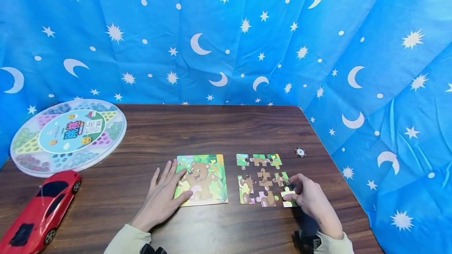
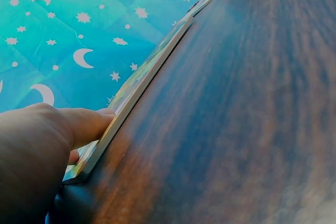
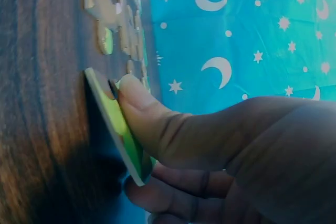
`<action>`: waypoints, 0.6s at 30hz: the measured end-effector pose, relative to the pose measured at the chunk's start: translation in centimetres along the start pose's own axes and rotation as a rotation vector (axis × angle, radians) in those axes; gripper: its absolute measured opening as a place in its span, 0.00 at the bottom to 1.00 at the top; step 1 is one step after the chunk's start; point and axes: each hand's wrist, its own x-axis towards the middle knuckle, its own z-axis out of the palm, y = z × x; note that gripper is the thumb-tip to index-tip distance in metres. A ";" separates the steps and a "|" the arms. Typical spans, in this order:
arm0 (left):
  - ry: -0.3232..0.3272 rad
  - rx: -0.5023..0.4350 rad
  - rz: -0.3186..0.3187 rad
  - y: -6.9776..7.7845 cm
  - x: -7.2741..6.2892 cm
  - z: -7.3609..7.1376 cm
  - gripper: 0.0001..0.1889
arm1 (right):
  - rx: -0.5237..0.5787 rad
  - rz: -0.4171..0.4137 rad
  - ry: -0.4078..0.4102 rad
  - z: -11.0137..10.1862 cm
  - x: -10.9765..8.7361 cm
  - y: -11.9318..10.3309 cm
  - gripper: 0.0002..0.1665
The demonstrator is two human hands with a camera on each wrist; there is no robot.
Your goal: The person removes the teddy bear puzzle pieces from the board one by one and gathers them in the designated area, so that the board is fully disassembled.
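Note:
A square puzzle board [image 1: 219,185] with a bear picture lies flat on the table. My left hand [image 1: 164,195] rests on its left side with fingers spread, thumb and fingertips over the picture; in the left wrist view the thumb [image 2: 89,124] lies across the board's edge [image 2: 139,90]. To the right, several jigsaw pieces [image 1: 265,179] of the bear picture are laid out in loose rows with gaps. At their near right corner my right hand [image 1: 312,197] pinches a green and yellow jigsaw piece [image 3: 118,124] between thumb and fingers, its edge tilted off the table.
A round Chinese checkers box [image 1: 116,136] sits at the back left, with a red toy car [image 1: 46,207] in front of it. A poker chip [image 1: 300,152] lies beyond the pieces on the right. Blue star-and-moon cloth [image 1: 226,66] hangs behind the wooden table [image 1: 197,128].

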 end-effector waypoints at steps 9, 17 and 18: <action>0.017 0.011 -0.001 0.1 0.1 0.1 0.38 | 0.016 -0.048 0.014 0.1 1.0 0.1 0.23; 0.014 0.014 -0.006 0.0 0.3 0.0 0.38 | -0.001 -0.071 0.017 0.8 1.2 0.1 0.17; 0.013 0.017 -0.006 0.0 0.4 0.0 0.38 | -0.009 -0.076 0.016 0.9 1.1 0.0 0.15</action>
